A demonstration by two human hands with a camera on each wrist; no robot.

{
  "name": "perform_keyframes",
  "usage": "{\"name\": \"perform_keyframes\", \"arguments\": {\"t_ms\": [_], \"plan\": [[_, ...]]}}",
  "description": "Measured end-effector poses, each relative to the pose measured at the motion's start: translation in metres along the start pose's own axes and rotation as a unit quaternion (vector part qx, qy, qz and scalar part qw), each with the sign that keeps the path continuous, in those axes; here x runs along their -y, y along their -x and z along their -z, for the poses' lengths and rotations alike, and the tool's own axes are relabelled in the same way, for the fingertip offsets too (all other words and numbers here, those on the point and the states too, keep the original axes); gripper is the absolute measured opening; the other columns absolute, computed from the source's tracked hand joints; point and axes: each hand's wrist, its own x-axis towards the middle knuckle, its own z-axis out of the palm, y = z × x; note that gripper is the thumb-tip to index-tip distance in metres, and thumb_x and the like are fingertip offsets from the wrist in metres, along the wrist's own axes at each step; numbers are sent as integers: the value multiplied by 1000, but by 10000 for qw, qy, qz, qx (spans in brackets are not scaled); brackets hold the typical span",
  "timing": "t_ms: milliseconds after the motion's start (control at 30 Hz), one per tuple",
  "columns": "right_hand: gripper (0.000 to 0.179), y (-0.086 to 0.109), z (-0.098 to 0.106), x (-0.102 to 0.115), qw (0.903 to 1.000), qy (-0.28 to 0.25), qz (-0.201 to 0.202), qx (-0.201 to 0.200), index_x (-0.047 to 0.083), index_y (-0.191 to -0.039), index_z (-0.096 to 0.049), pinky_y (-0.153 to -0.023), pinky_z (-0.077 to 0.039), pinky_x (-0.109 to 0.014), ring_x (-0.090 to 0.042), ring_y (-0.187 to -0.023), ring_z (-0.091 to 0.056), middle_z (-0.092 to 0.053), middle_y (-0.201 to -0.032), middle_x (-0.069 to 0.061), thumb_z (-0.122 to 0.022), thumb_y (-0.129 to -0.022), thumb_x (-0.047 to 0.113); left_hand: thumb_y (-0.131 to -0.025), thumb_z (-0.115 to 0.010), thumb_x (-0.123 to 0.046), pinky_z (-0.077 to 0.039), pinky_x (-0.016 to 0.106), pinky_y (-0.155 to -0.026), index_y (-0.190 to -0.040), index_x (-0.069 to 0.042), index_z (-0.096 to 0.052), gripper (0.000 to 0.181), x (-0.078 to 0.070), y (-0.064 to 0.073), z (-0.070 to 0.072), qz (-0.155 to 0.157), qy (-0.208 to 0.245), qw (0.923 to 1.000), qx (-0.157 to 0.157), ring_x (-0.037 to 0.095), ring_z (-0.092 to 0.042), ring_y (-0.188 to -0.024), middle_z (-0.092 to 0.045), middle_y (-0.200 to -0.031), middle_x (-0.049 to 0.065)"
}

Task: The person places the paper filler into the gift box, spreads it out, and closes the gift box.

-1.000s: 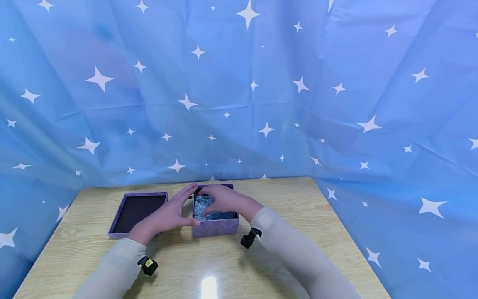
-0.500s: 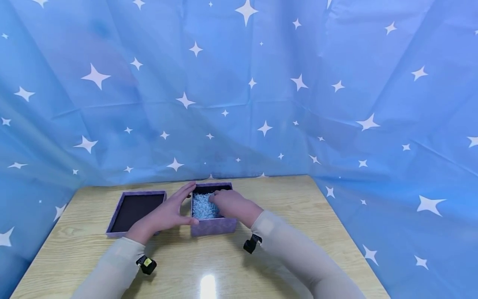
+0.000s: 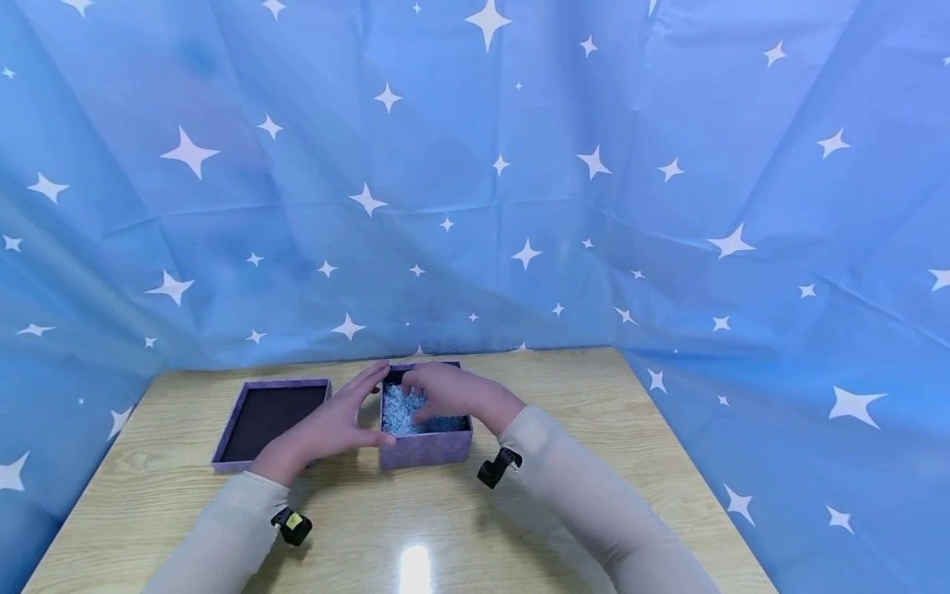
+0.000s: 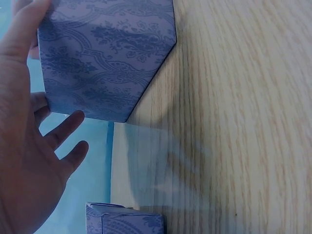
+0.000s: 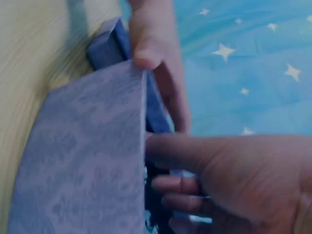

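Observation:
A purple patterned box, dark inside and without its lid, stands near the table's far edge. Light blue shredded paper lies in it. My left hand grips the box's left side, its thumb at the near corner and forefinger at the far one; the left wrist view shows its other fingers held away from the wall. Inside the opening, my right hand is over the shredded paper, fingers bent and thumb apart. In the right wrist view the box wall hides part of that hand's thumb and fingertips.
The purple lid lies to the left of the box, its black inside facing up. A wooden table carries everything. Behind and beside it hangs a blue cloth with white stars. Each wrist bears a small black camera.
My right hand dipped toward the box's right part, baring more shredded paper, then came back up and left with its fingers spread wider. My left hand stays on the box.

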Motion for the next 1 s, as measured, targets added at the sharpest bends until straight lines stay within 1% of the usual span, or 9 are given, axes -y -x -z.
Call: {"name": "perform_keyframes", "arguments": {"t_ms": [33,100,167,233,367,500,600,767,1000], "plan": [[33,-2,1,0,9989,-420,183,63,13,-126,-75,-85,-57,-29,-12,-98,-68,-73,-110,2,-89,-98,25,-91,-90,-54,-35,75,-120,-180,-20,-16,121,0,0,0,-16,8,10000,-11,48,-23,-165,-8,-186,4],[20,-8,0,0,9912,-1195,445,357,9,-119,-74,-78,-55,-27,-11,-85,-65,-71,-98,2,-84,-101,14,-91,-90,-53,-35,76,-120,-180,-20,-16,120,0,0,1,-23,31,10000,-3,48,-22,-165,-8,-186,4],[14,-16,-7,-2,9841,-1528,575,701,8,-115,-74,-74,-52,-25,-9,-78,-61,-69,-92,3,-78,-103,7,-91,-91,-53,-34,75,-120,-180,-21,-17,120,0,0,1,7,58,10000,20,47,-21,-165,-7,-186,3],[10,-26,-16,-3,9821,-1502,587,974,9,-113,-72,-71,-49,-24,-9,-75,-57,-67,-90,3,-73,-104,5,-90,-91,-55,-33,75,-121,-180,-22,-17,121,0,-1,1,23,32,10000,42,45,-20,-166,-7,-186,2],[8,-39,-29,-6,9862,-1106,461,1143,15,-108,-69,-71,-46,-24,-8,-77,-54,-64,-92,5,-71,-107,7,-88,-91,-59,-31,74,-123,-180,-23,-17,123,1,-1,0,41,-2,10000,32,43,-19,-167,-8,-186,-1],[8,-41,-26,-11,9832,-1189,575,1257,13,-111,-69,-72,-47,-24,-8,-79,-55,-64,-94,4,-72,-106,7,-87,-91,-60,-32,74,-122,-180,-19,-18,125,1,-1,0,46,-17,10000,12,44,-21,-166,-8,-186,1],[15,-39,-15,-15,9784,-1590,529,1208,9,-116,-70,-72,-49,-25,-9,-78,-56,-66,-93,1,-77,-103,8,-87,-91,-61,-33,74,-122,-180,-21,-17,126,2,-1,0,84,-25,10000,29,44,-23,-166,-8,-186,2],[26,-40,-3,-17,9736,-2134,210,782,7,-117,-70,-71,-51,-29,-13,-77,-58,-66,-92,-3,-87,-97,13,-87,-91,-61,-35,74,-121,-180,-25,-15,125,2,0,1,152,-13,9999,-9,45,-25,-165,-8,-186,2],[21,-55,-22,-15,9830,-1550,157,967,12,-115,-68,-73,-50,-25,-10,-81,-58,-64,-98,3,-81,-98,10,-87,-91,-61,-31,73,-124,-180,-23,-18,125,2,0,2,79,-4,10000,2,44,-20,-166,-8,-186,0]]}}
